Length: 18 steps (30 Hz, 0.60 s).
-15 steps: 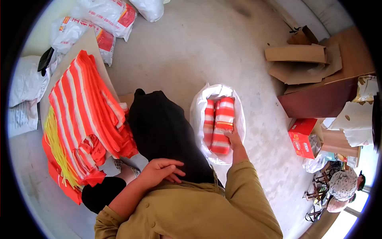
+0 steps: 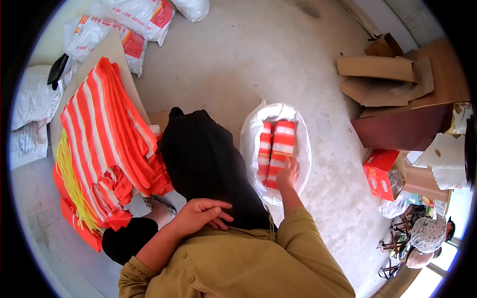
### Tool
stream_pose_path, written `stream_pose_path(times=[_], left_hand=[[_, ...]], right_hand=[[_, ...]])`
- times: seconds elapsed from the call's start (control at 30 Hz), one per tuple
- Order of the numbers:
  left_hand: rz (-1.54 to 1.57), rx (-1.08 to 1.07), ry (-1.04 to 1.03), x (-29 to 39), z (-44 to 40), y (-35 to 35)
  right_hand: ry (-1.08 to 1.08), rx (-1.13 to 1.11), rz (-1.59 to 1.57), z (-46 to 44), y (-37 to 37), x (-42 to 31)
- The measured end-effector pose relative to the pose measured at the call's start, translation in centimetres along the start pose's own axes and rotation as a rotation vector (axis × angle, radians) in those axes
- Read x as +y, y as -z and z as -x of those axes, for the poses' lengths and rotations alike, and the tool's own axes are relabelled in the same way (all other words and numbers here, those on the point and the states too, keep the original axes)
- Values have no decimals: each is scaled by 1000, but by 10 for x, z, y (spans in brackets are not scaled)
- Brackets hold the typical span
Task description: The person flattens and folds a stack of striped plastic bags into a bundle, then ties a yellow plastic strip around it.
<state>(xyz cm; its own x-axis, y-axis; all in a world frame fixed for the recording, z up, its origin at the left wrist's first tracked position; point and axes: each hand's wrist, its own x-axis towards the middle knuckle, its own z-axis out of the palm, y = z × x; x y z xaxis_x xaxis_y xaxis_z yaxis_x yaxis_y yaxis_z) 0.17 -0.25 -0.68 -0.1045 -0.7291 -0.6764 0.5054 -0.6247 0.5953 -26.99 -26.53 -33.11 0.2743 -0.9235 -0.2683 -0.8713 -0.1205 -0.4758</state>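
Observation:
Two red-and-white striped bundles point(image 2: 282, 141) lie side by side in an open white sack point(image 2: 303, 130). My right hand point(image 2: 288, 174) is inside the sack's right side, against the right-hand bundle, its fingers extended and not wrapped round it. My left hand point(image 2: 204, 215) rests on my lap by the black trousers point(image 2: 198, 154), fingers apart and holding nothing. Left of my legs is a stack of striped red-and-white bags point(image 2: 104, 119), with yellow ties point(image 2: 67, 169) along its left edge.
White printed sacks point(image 2: 134, 17) lie at the upper left. At the right are an open cardboard box point(image 2: 377, 67), a red box point(image 2: 380, 181) and a dark red cabinet point(image 2: 397, 126). Another person point(image 2: 430, 233) is at the lower right.
My right hand has shifted slightly and its fingers have spread off the bundle's edge. The bundles sit a little differently in the sack. My left hand has stayed on my lap.

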Motion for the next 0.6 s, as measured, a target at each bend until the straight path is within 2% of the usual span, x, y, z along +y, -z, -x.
stream_pose_path(times=[0.1,0.17,0.23,0.3,0.4,0.5,0.6], left_hand=[[1,-8,3,-2,0,2],[-5,-9,11,-1,0,2],[-6,-12,14,-1,0,3],[-6,-19,15,-1,0,4],[-4,-31,4,-1,1,6],[-8,-46,-1,1,2,3],[-2,-66,-32,-5,-3,4]], right_hand=[[126,-145,280,17,-6,-2],[15,-203,64,20,5,-11],[16,-255,81,22,13,-16],[135,-304,329,22,20,-16],[26,-344,136,13,9,-7],[200,-331,388,18,6,-5],[112,-357,161,10,2,5]])
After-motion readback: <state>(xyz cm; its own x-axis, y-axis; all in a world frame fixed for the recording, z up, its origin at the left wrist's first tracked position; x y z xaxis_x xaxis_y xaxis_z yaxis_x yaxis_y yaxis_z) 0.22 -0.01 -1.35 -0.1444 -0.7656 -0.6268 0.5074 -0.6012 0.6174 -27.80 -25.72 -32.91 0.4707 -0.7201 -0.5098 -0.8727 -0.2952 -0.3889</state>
